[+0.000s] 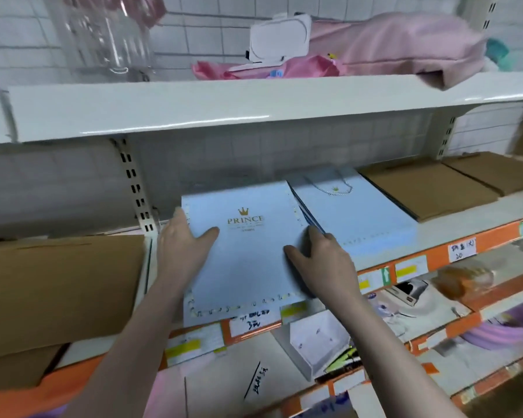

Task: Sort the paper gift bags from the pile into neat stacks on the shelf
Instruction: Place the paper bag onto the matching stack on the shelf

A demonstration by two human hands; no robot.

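Shelving (254, 110) in white metal is filling the view, with orange price strips (453, 251) running along the front edges of the lower levels. Both bare forearms are reaching up from the near edge towards the middle level, where a light blue gift bag (248, 260) printed with a gold crown and the word PRINCE is lying flat, its near end overhanging the shelf lip. The left hand (183, 236) is resting on the bag's left edge, thumb spread across the top face and fingers wrapping around the side, so it is gripping the bag. The right hand (320, 254) is holding the opposite edge, thumb lying on the face and fingers curling over the right border; whether it is clasping one bag or several layers is not clear. Just beside it on the right, a second blue bag (360, 212) with a cord handle is lying flat, partly tucked under the first bag's right edge. Farther right, flat brown paper bags (420, 188) are sitting in two stacks. A brown cardboard box (58, 285) is standing at the left of the held bag. On the top level, pink fabric (405, 46) and a clear plastic container (106, 34) are lying. Below, a small white box (314, 342) is sitting open, its contents too blurred to tell.
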